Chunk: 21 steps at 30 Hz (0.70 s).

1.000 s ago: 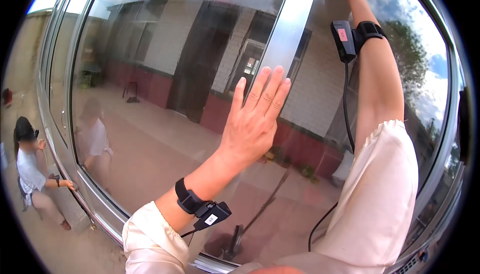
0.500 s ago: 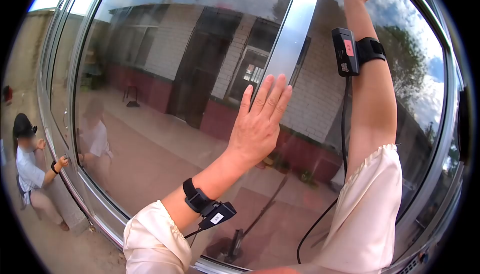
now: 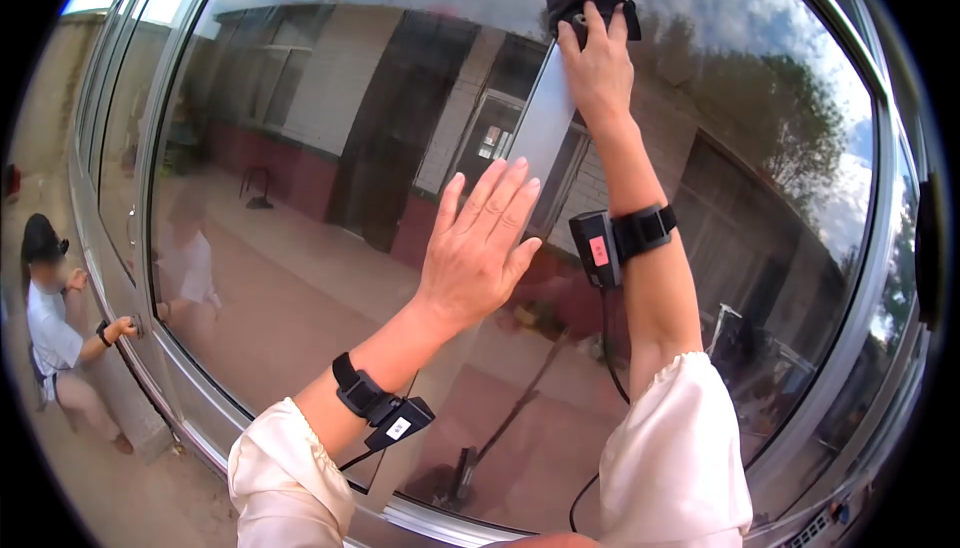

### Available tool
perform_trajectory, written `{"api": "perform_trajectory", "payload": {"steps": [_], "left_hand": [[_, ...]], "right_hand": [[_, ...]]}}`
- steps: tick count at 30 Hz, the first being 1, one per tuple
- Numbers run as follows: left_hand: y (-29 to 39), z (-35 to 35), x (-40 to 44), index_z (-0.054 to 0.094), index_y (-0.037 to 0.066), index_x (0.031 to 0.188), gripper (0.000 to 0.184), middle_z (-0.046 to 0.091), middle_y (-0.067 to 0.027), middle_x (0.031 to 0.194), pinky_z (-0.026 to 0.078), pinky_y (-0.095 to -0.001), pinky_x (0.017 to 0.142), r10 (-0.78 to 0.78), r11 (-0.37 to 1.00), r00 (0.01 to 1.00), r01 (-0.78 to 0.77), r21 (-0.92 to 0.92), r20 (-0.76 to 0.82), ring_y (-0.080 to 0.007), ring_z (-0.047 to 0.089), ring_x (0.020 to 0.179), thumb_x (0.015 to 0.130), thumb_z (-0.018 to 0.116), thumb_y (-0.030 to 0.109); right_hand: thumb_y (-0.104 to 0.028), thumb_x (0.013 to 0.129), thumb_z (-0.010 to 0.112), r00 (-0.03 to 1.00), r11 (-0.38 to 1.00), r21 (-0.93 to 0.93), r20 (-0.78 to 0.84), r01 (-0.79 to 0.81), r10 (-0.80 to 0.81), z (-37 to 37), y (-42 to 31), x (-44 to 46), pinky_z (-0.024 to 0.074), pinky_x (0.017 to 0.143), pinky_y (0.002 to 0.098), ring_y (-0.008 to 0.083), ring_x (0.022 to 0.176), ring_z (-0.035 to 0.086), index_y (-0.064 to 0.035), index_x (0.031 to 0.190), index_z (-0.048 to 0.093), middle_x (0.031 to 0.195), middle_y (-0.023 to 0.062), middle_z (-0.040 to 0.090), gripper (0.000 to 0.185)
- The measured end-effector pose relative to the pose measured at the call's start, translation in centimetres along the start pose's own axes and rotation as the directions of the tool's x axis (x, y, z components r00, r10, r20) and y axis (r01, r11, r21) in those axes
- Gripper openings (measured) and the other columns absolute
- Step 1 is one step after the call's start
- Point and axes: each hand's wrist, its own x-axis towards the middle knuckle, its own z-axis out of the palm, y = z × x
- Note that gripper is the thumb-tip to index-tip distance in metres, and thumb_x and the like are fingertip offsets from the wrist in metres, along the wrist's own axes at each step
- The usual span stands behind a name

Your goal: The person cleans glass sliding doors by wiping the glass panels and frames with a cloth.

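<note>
My right hand (image 3: 602, 63) is raised high and presses a black cloth (image 3: 567, 10) against the upper part of the metal window post (image 3: 553, 98). Its fingers are bent over the cloth, which has a loose dark strap or cord on top. Lower and to the left, my left hand (image 3: 480, 243) is held with its fingers stretched out in front of the post and the glass. It holds nothing; whether the palm touches the surface I cannot tell. Large reflective window panes (image 3: 330, 278) lie on both sides of the post.
Black devices are strapped to my right forearm (image 3: 600, 248) and left forearm (image 3: 395, 423), with cables hanging from them. At the far left another person (image 3: 60, 328) in a cap has a hand on the window frame (image 3: 135, 333). A building and a courtyard are reflected in the glass.
My right hand has come left and down from the right pane's top onto the post, bringing the black cloth into view. My left hand has shifted slightly left, its thumb now visible.
</note>
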Motion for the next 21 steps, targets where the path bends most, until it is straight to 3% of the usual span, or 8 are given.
{"api": "perform_trajectory", "payload": {"steps": [6, 11, 15, 21], "left_hand": [[0.2, -1.3, 3.0, 0.044, 0.004, 0.136, 0.047, 0.042, -0.0131, 0.142, 0.022, -0.0474, 0.109, -0.060, 0.993, 0.996, 0.066, 0.094, -0.069, -0.0292, 0.038, 0.133, 0.095, 0.046, 0.027], [-0.5, -4.3, 1.8, 0.045, 0.005, 0.135, 0.046, 0.044, -0.0113, 0.141, 0.022, -0.0473, 0.109, -0.160, 0.966, 0.987, 0.163, 0.202, -0.032, -0.0277, 0.039, 0.132, 0.094, 0.047, 0.026], [-1.3, -8.3, -3.3, 0.044, 0.006, 0.137, 0.046, 0.044, -0.0090, 0.142, 0.022, -0.0475, 0.110, -0.290, 0.915, 0.957, 0.284, 0.287, -0.020, -0.0260, 0.039, 0.133, 0.095, 0.047, 0.025], [-2.7, -12.7, -9.0, 0.045, 0.008, 0.136, 0.045, 0.045, -0.0072, 0.141, 0.022, -0.0462, 0.109, -0.440, 0.829, 0.896, 0.377, 0.414, 0.063, -0.0247, 0.039, 0.132, 0.094, 0.049, 0.024]], "right_hand": [[-0.016, 0.081, 0.067, 0.998, 0.996, 0.084, 0.058, -0.014, 0.009, -3.9, -3.1, -10.8, 0.0452, 0.093, 0.0453, 0.0452, 0.118, 0.043, -0.0051, 0.130, 0.049, 0.140, 0.0255, 0.036, 0.053], [-0.006, 0.074, 0.069, 0.947, 0.955, 0.203, 0.280, -0.218, 0.157, -8.2, -7.7, -20.1, 0.0266, 0.108, 0.0537, 0.0467, 0.132, 0.025, -0.0063, 0.134, 0.045, 0.140, 0.0207, 0.032, 0.064], [0.000, 0.066, 0.070, 0.895, 0.921, 0.226, 0.392, -0.317, 0.212, -11.1, -11.9, -28.9, 0.0290, 0.103, 0.0615, 0.0565, 0.130, 0.020, -0.0087, 0.127, 0.052, 0.135, 0.0225, 0.034, 0.064], [-0.001, 0.068, 0.068, 0.740, 0.904, 0.205, 0.654, -0.375, 0.159, -15.2, -16.5, -37.9, 0.0307, 0.101, 0.0643, 0.0603, 0.126, 0.021, -0.0055, 0.115, 0.059, 0.127, 0.0207, 0.034, 0.047]]}}
